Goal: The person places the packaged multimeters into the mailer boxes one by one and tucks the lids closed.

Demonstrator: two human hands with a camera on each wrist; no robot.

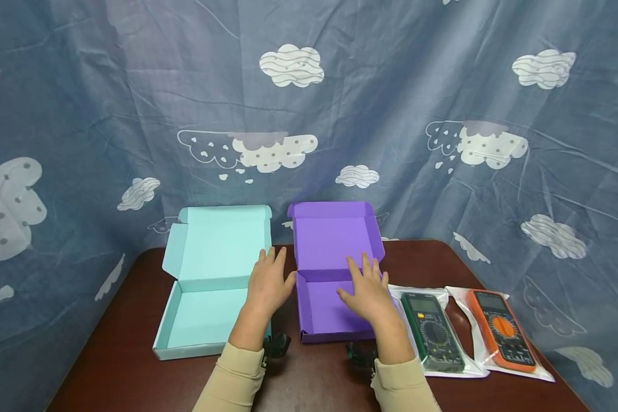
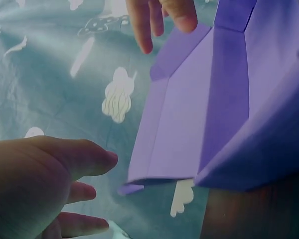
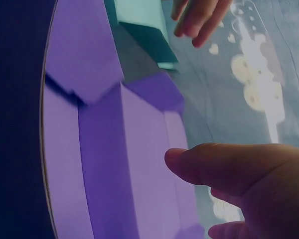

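My left hand hovers between two open cardboard boxes, its fingers spread and holding nothing. To its left lies the mint-green box, lid raised against the curtain. The purple box stands to its right, lid also up; the inside that shows holds nothing. Over the right part of this purple box is my right hand, fingers apart and gripping nothing. In the left wrist view the left thumb is apart from the purple lid. The right wrist view shows the right thumb in front of the purple lid.
Right of the purple box lie a green multimeter and an orange multimeter, each in a clear white-edged bag. Everything sits on a dark brown table. A blue curtain with cloud prints hangs close behind and around it.
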